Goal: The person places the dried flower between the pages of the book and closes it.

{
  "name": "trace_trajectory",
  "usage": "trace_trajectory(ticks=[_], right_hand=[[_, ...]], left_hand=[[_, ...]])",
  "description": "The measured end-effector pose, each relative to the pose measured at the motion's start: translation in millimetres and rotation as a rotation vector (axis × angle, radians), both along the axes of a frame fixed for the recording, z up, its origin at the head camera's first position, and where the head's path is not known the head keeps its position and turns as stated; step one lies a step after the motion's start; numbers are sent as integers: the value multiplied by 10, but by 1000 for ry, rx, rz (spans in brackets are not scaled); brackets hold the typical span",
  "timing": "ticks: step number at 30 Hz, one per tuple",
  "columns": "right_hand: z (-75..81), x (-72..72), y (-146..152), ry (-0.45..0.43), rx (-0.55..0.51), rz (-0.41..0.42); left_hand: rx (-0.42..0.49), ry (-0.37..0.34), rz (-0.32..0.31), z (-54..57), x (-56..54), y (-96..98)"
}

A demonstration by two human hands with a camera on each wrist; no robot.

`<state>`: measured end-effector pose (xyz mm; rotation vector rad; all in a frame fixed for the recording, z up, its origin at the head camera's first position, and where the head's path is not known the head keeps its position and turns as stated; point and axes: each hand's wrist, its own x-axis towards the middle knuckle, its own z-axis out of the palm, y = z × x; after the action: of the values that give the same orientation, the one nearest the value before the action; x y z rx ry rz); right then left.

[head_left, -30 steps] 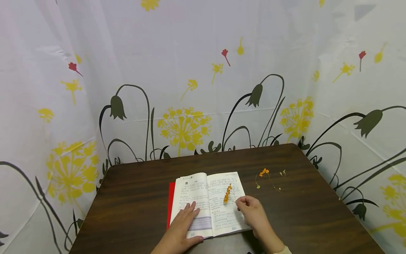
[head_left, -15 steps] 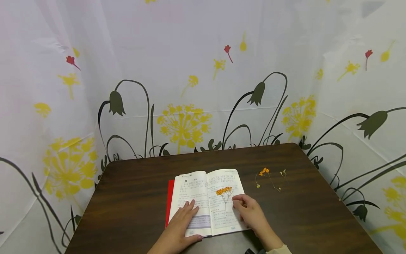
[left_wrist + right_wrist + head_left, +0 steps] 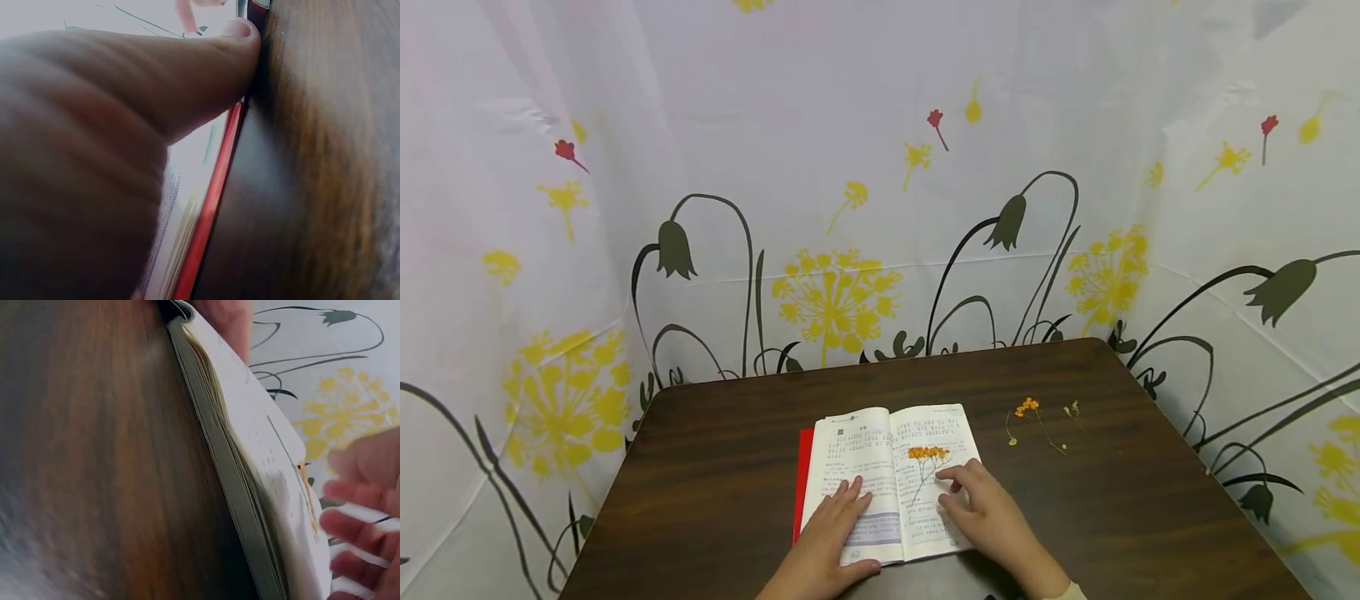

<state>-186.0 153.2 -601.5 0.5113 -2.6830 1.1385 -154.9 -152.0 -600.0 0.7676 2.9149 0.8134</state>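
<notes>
An open book [image 3: 857, 429] with a red cover lies on the brown table. My left hand [image 3: 827, 542] rests with spread fingers on its left page, and the thumb [image 3: 231, 56] crosses the book's lower edge in the left wrist view. On the right page lies a dried flower sprig [image 3: 928, 453], with an orange cluster at the top and thin branching stems slanting down. My right hand [image 3: 992, 512] hovers beside the stems with loosely bent, parted fingers. In the right wrist view its fingers [image 3: 350, 528] are apart from each other near the orange sprig [image 3: 308, 494].
To the right of the book lie more dried flowers: a small orange sprig [image 3: 1027, 407] with thin stems and a pale sprig [image 3: 1071, 409]. The dark wood table [image 3: 722, 467] reaches back to a white curtain [image 3: 850, 108] printed with flowers.
My right hand has let go of the sprig's stem and moved left over the page. The sprig has turned from sideways to cluster-up and shifted slightly left. The left hand stays in place.
</notes>
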Motion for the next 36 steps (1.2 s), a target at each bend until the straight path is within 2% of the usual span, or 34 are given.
trace_trajectory(ticks=[4, 10, 12, 15, 18, 23, 31, 36], right_hand=[[-47, -5, -31, 98, 50, 40], [-100, 13, -68, 90, 204, 143], [-95, 23, -63, 61, 185, 167], [-73, 34, -46, 23, 102, 199], [-49, 42, -17, 13, 54, 221], [-9, 30, 159, 33, 148, 255], [105, -45, 619, -201, 206, 228], [132, -73, 689, -225, 217, 234]], left_hand=[[2, -3, -4, -7, -3, -12], [1, 22, -12, -22, -6, -31], [6, 18, -13, -21, -1, -34], [4, 23, -14, -19, 7, -37], [0, 24, -7, -24, 12, -41], [16, -1, -7, -39, 14, -44], [11, -10, -13, -44, 19, -36], [7, -54, -7, -51, 12, -36]])
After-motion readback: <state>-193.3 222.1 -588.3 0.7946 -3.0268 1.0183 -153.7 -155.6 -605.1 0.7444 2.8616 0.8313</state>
